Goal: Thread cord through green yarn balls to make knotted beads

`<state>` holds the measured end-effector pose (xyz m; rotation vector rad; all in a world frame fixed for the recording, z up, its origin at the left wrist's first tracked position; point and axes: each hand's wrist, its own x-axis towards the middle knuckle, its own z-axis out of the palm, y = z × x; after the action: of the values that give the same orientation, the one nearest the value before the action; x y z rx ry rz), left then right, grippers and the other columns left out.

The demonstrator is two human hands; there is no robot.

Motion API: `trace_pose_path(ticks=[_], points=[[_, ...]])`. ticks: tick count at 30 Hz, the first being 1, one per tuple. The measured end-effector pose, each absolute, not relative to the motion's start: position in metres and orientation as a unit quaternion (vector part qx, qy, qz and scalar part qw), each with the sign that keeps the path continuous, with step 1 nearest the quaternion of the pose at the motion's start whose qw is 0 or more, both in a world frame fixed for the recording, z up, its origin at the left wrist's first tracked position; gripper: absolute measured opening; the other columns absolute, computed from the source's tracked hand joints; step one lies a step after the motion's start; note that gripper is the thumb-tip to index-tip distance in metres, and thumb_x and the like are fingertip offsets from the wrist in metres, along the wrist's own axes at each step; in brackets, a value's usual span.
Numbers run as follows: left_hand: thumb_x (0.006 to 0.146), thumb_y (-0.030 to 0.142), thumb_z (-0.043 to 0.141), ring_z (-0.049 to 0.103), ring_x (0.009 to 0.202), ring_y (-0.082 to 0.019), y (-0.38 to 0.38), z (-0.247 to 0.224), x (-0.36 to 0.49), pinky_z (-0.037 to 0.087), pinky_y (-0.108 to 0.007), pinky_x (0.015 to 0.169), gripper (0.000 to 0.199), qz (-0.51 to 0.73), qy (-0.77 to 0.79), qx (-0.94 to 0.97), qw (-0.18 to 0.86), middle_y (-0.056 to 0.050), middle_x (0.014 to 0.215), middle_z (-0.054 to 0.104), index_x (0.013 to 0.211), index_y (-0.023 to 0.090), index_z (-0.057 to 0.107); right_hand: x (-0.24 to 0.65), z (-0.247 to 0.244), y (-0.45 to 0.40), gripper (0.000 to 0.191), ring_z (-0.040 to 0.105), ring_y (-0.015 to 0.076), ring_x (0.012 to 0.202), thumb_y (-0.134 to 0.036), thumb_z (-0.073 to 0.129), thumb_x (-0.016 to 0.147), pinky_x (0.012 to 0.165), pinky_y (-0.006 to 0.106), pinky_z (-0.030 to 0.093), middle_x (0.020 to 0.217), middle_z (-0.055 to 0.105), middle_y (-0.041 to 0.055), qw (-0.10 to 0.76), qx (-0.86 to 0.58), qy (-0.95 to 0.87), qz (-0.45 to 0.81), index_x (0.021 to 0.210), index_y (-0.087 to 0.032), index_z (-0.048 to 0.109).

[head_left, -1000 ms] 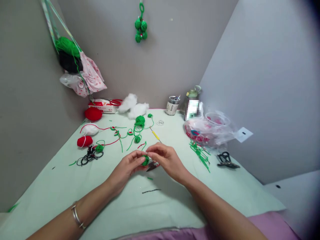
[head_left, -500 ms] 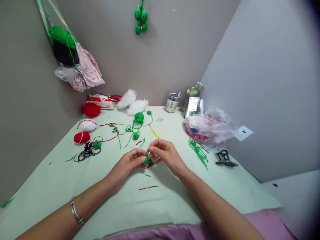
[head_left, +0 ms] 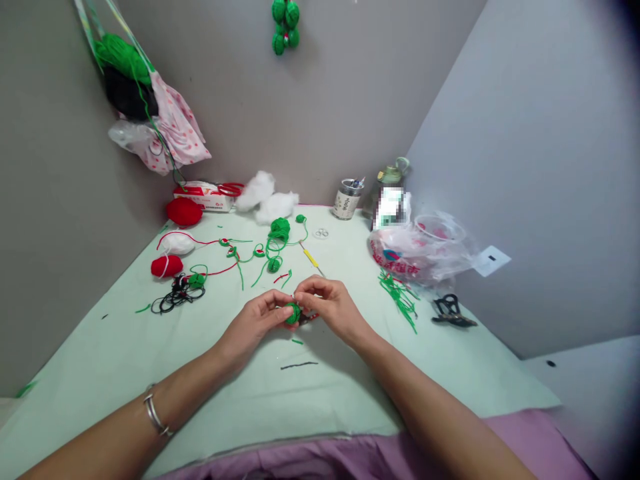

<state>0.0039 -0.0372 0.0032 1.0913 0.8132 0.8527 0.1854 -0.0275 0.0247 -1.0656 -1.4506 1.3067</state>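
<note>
My left hand [head_left: 260, 320] is closed on a small green crocheted ball [head_left: 293, 313], held between thumb and fingers low over the table. Right beside it, my right hand [head_left: 327, 303] has its thumb and forefinger pinched together at the ball's top edge. What lies in that pinch is too small to make out. Something dark and red [head_left: 306, 317] shows partly behind the ball, under my right fingers. Just beyond the right hand lies a crochet hook with a yellow handle [head_left: 311, 257]. A short green yarn scrap [head_left: 297, 342] and a black strand [head_left: 299, 365] lie nearer to me.
Green yarn [head_left: 279, 230], red yarn [head_left: 167, 266] and tangled black cord [head_left: 177, 297] lie left and ahead. White stuffing [head_left: 277, 207] and a pen tin [head_left: 348, 200] stand at the back. To the right are a plastic bag [head_left: 400, 253], green strands [head_left: 399, 300] and a black clip [head_left: 451, 311].
The camera view has tilted down slightly, so the scene sits a little higher. Both hands keep nearly the same grip, and the green ball has turned or shifted slightly.
</note>
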Motion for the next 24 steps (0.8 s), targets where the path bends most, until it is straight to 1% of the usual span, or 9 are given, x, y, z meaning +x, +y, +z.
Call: trace_pose_path(ticks=[4,7,9,12,14,16,20,23,24], points=[[0.085,0.035,0.07,0.064,0.088,-0.019,-0.038,0.004,0.005,0.049,-0.035,0.087,0.024,0.382,0.36,0.489,0.697,-0.007,0.095,0.07,0.099,0.016,0.067,0.183,0.025,-0.03,0.02,0.054,0.0114,0.063,-0.036,0.073,0.077,0.06,0.025,0.046,0.075,0.061,0.0002,0.437,-0.427,-0.596,0.521,0.072,-0.018,0.067],[0.083,0.035,0.072,0.065,0.084,-0.018,-0.038,0.005,0.006,0.05,-0.035,0.086,0.024,0.381,0.349,0.477,0.711,-0.006,0.092,0.069,0.096,0.015,0.066,0.184,0.023,-0.031,0.022,0.054,0.0112,0.063,-0.038,0.072,0.08,0.06,0.024,0.047,0.074,0.06,-0.0002,0.427,-0.435,-0.592,0.527,0.074,-0.018,0.066],[0.083,0.035,0.072,0.065,0.083,-0.018,-0.038,0.006,0.006,0.051,-0.036,0.085,0.024,0.383,0.345,0.466,0.719,-0.005,0.093,0.068,0.095,0.016,0.066,0.185,0.023,-0.031,0.025,0.056,0.012,0.065,-0.042,0.066,0.085,0.063,0.025,0.05,0.073,0.06,0.0001,0.422,-0.439,-0.587,0.533,0.079,-0.017,0.066],[0.083,0.035,0.072,0.067,0.081,-0.018,-0.037,0.006,0.004,0.052,-0.036,0.084,0.025,0.394,0.349,0.452,0.72,-0.004,0.095,0.067,0.099,0.018,0.064,0.188,0.025,-0.032,0.032,0.06,0.0136,0.073,-0.047,0.056,0.091,0.066,0.026,0.052,0.084,0.064,0.0028,0.419,-0.438,-0.587,0.537,0.091,-0.017,0.066],[0.084,0.035,0.071,0.067,0.081,-0.018,-0.036,0.006,0.003,0.052,-0.036,0.085,0.026,0.401,0.35,0.447,0.719,-0.003,0.096,0.067,0.103,0.019,0.062,0.188,0.026,-0.034,0.031,0.06,0.0132,0.072,-0.048,0.054,0.092,0.065,0.025,0.052,0.087,0.065,0.0031,0.415,-0.44,-0.602,0.522,0.093,-0.018,0.064],[0.085,0.034,0.07,0.067,0.084,-0.017,-0.035,0.006,0.002,0.052,-0.035,0.086,0.025,0.411,0.344,0.448,0.715,-0.003,0.097,0.067,0.105,0.019,0.063,0.186,0.026,-0.036,0.028,0.06,0.0126,0.07,-0.046,0.058,0.091,0.064,0.025,0.05,0.084,0.065,0.0018,0.403,-0.451,-0.627,0.492,0.093,-0.018,0.062],[0.085,0.032,0.07,0.063,0.091,-0.016,-0.033,0.006,-0.001,0.052,-0.03,0.087,0.022,0.429,0.343,0.452,0.703,-0.002,0.1,0.066,0.103,0.02,0.067,0.185,0.017,-0.037,0.026,0.06,0.0134,0.069,-0.037,0.072,0.081,0.063,0.024,0.047,0.081,0.067,-0.0001,0.351,-0.477,-0.68,0.431,0.098,-0.02,0.063],[0.085,0.032,0.07,0.061,0.089,-0.016,-0.032,0.004,-0.002,0.052,-0.03,0.086,0.021,0.434,0.354,0.454,0.693,-0.002,0.094,0.064,0.101,0.019,0.068,0.188,0.012,-0.036,0.013,0.059,0.0133,0.066,-0.031,0.065,0.085,0.064,0.025,0.045,0.074,0.067,0.0005,0.317,-0.494,-0.7,0.407,0.088,-0.018,0.068],[0.084,0.032,0.07,0.061,0.089,-0.016,-0.031,0.003,-0.002,0.052,-0.031,0.086,0.021,0.435,0.357,0.454,0.691,-0.002,0.093,0.063,0.1,0.019,0.068,0.189,0.012,-0.035,0.014,0.06,0.0136,0.067,-0.03,0.062,0.087,0.064,0.026,0.045,0.073,0.067,0.0011,0.316,-0.494,-0.7,0.407,0.085,-0.018,0.068]])
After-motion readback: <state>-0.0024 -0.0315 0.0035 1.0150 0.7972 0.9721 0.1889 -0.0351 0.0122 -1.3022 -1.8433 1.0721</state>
